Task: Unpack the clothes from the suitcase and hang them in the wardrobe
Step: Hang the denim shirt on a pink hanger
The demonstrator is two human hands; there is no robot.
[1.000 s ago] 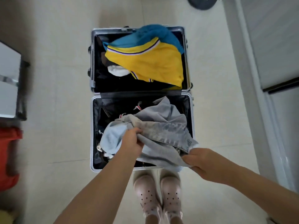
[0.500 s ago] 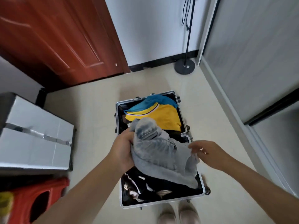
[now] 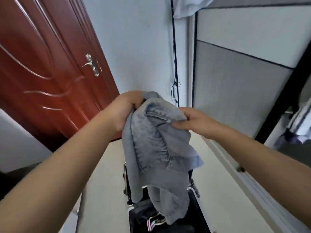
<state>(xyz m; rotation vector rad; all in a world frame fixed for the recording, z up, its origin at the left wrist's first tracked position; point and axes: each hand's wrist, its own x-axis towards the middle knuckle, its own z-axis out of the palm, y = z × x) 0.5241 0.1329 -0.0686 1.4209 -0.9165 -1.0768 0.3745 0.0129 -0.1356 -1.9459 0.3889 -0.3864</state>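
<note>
Holding denim garment above suitcase

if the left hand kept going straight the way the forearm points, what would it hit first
Probably the white wall beside the red door. The left hand, gripping the grey garment, points up and forward, and nothing shows between it and that wall, though depth is hard to judge in this wide-angle view.

Home bedroom | red wooden door | sliding wardrobe, clothes hanging inside | suitcase on tiled floor
</note>
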